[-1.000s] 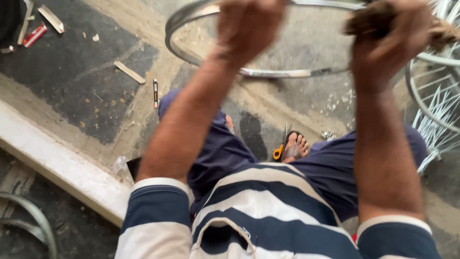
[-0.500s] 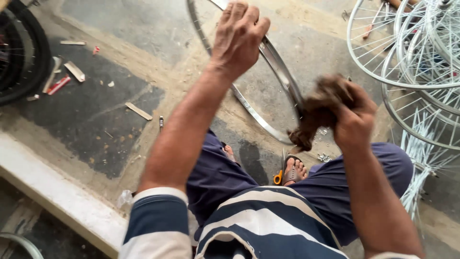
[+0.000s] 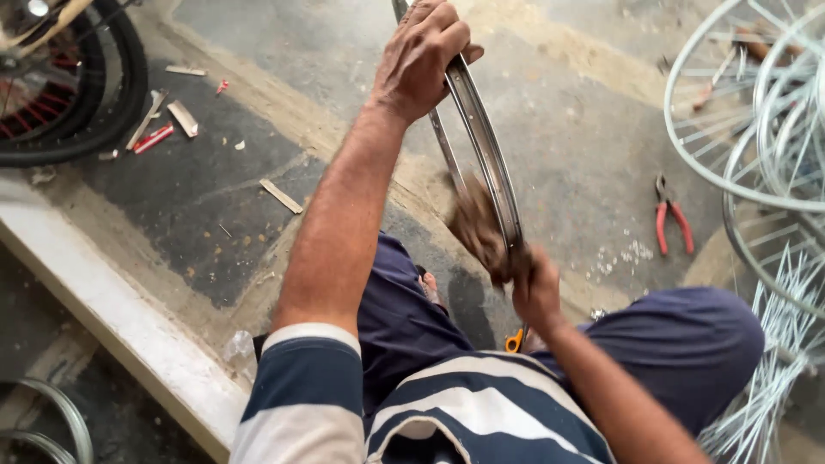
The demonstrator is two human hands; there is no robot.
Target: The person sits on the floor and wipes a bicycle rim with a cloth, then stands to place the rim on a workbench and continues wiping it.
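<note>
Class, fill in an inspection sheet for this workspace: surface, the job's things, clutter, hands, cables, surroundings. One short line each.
Surface: dusty concrete floor, dark patches.
Job's things: metal wheel rim held on edge; brown rag pressed against it.
Clutter: red-handled pliers, wood scraps, small debris.
Hands: left hand grips the rim's top; right hand clutches the rag.
Cables: nothing seen.
Surroundings: black tyre top left, white spoked wheels right.

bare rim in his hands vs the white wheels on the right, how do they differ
The rim is bare silvery metal with no spokes; the white wheels are laced with spokes. The rim is held upright by the left hand while the right hand presses a brown rag to it; the wheels sit untouched. Both are round bicycle hoops.
</note>
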